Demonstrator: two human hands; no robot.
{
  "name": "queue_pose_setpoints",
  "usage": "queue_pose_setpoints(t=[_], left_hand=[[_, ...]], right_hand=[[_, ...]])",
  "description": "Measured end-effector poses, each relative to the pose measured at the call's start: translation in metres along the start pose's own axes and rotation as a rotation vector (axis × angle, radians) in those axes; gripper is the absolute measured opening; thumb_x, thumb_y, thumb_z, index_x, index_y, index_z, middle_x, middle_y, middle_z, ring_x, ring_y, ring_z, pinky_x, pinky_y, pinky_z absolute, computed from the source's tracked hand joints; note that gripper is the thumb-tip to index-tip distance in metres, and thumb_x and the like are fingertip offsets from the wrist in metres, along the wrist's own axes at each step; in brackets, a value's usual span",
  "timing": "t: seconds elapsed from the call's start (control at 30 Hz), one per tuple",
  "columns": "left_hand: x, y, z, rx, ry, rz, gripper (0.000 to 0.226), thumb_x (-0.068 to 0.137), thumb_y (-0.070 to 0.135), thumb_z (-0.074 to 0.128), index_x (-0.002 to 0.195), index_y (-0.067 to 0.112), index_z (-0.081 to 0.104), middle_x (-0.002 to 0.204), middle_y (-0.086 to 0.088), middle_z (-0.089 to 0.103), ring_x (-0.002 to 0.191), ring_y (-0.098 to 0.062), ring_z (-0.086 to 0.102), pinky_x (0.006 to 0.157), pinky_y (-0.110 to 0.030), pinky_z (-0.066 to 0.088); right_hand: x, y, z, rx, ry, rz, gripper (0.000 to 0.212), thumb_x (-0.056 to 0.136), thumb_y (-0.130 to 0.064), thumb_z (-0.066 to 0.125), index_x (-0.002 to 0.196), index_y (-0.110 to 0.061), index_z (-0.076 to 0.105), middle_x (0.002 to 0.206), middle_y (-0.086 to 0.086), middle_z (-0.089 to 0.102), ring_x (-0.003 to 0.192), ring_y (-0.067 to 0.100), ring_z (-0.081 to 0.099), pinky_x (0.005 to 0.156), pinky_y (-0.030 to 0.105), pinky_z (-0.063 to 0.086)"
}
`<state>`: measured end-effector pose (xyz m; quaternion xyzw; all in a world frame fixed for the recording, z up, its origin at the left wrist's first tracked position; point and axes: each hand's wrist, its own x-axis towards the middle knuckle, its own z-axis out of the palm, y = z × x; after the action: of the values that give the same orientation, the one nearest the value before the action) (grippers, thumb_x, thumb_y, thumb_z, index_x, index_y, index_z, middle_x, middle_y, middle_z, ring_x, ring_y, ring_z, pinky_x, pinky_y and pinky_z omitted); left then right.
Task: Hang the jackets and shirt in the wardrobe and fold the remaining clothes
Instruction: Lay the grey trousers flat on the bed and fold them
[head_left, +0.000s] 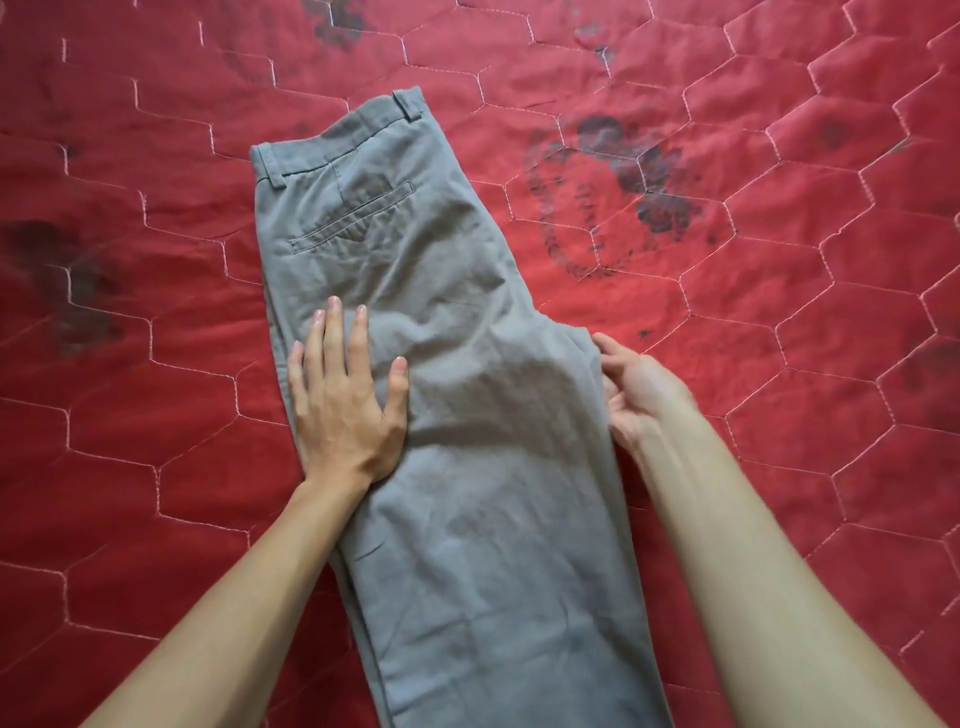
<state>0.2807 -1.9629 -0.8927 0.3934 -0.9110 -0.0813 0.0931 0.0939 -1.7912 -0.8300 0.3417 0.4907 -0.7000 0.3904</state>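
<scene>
Trousers (467, 364), grey, lie flat on a red quilted bedspread (779, 467). They are folded lengthwise, one leg over the other. The waistband (332, 135) is at the far end, and the legs run toward me and pass out of the bottom edge of the view. A back pocket (353, 218) faces up just below the waistband, and a belt loop (408, 104) shows at the far corner.

My left hand (345, 405) rests palm down on the trousers near their left edge, below the pocket. Its fingers are straight and slightly spread, grasping nothing.

My right hand (639, 395) is at the right edge of the trousers, where the seat narrows into the leg. The palm is turned toward the cloth, the thumb lies along the edge, and the fingers curl in against it. The hand is blurred, so I cannot tell whether it grips the fabric or only touches it.

The bedspread has pale hexagonal stitching and dark flower prints (623, 156).
</scene>
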Motion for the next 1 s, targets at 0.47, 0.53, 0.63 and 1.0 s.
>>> queue_pose_setpoints(t=[0.47, 0.53, 0.63, 1.0], left_hand=[[0.002, 0.000, 0.001, 0.012, 0.012, 0.005, 0.067, 0.098, 0.052, 0.029, 0.156, 0.019, 0.026, 0.166, -0.005, 0.017, 0.153, -0.020, 0.012, 0.124, -0.045, 0.011], [0.002, 0.000, 0.002, 0.015, 0.009, 0.005, 0.067, 0.098, 0.052, 0.029, 0.156, 0.019, 0.026, 0.166, -0.005, 0.017, 0.153, -0.020, 0.012, 0.124, -0.045, 0.011], [0.003, 0.000, 0.003, 0.017, 0.014, 0.009, 0.067, 0.098, 0.052, 0.029, 0.156, 0.019, 0.026, 0.166, -0.004, 0.017, 0.153, -0.021, 0.012, 0.124, -0.044, 0.009], [0.006, 0.000, 0.003, 0.014, 0.036, 0.016, 0.066, 0.098, 0.050, 0.033, 0.155, 0.017, 0.031, 0.164, -0.010, 0.022, 0.152, -0.025, 0.018, 0.123, -0.046, 0.012]], right_hand=[[0.010, 0.003, 0.016, -1.549, -0.011, -0.935, 0.020, 0.089, -0.036, 0.068, 0.101, -0.022, 0.075, 0.100, 0.008, 0.070, 0.098, 0.029, 0.062, 0.085, 0.040, 0.048], [0.016, -0.003, 0.017, -1.565, 0.055, -0.924, 0.018, 0.090, -0.033, 0.065, 0.097, -0.019, 0.075, 0.100, 0.011, 0.071, 0.099, 0.034, 0.062, 0.081, 0.039, 0.048], [0.014, 0.013, 0.022, -1.486, 0.229, -1.102, 0.018, 0.090, -0.021, 0.061, 0.102, -0.014, 0.071, 0.107, 0.015, 0.067, 0.103, 0.039, 0.057, 0.085, 0.042, 0.041], [0.006, 0.109, -0.024, -2.002, -0.214, -1.361, 0.066, 0.100, -0.047, 0.030, 0.155, -0.011, 0.027, 0.164, 0.012, 0.018, 0.152, 0.024, 0.015, 0.123, 0.043, 0.013]])
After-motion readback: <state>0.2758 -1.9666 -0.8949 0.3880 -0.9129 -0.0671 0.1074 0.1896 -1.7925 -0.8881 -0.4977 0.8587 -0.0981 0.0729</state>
